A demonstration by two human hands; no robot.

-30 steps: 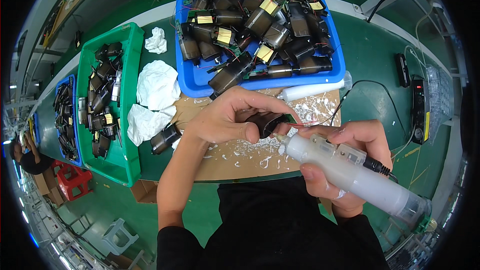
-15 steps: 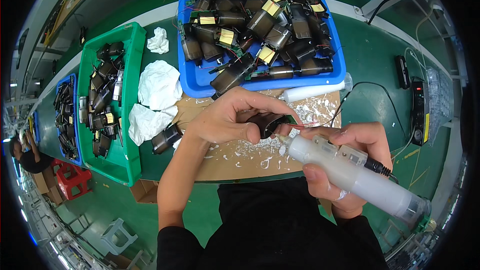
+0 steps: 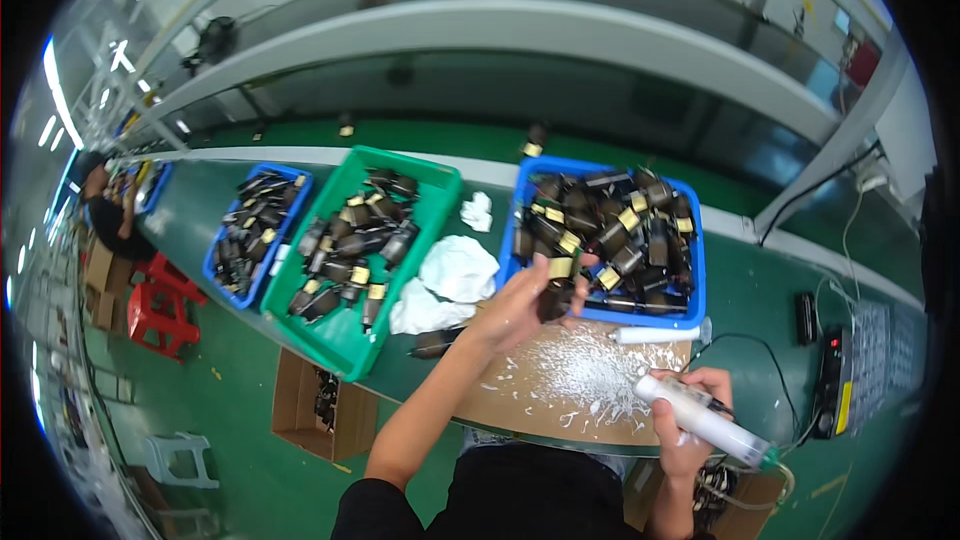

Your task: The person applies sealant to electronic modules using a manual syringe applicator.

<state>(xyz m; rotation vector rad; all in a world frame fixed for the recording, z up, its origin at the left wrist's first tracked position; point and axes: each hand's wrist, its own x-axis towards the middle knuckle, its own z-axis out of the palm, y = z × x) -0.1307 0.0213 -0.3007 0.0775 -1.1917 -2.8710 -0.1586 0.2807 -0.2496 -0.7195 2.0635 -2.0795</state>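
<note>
My left hand (image 3: 520,308) grips a dark translucent plastic housing (image 3: 556,302) with a pale yellow label, just at the near left edge of the blue bin (image 3: 640,320). Many similar dark housings fill that bin. In my right hand (image 3: 688,430) is a white dispensing syringe (image 3: 715,427) with a green end fitting and a hose. Its tip points left over a brown cardboard sheet (image 3: 515,390) spattered with white paste. The housing and the syringe are well apart. Another dark housing (image 3: 432,344) lies partly behind my left forearm.
A green bin (image 3: 350,365) of housings stands to the left, with a smaller blue bin (image 3: 226,290) beyond it. Crumpled white wipes (image 3: 458,270) lie between the bins. Another white syringe (image 3: 650,335), a cable and a black power unit (image 3: 832,380) are right. A person (image 3: 105,210) sits far left.
The view has tilted up toward the far side. My left hand has carried the housing away from the syringe tip, toward the blue bin. My right hand still holds the syringe.
</note>
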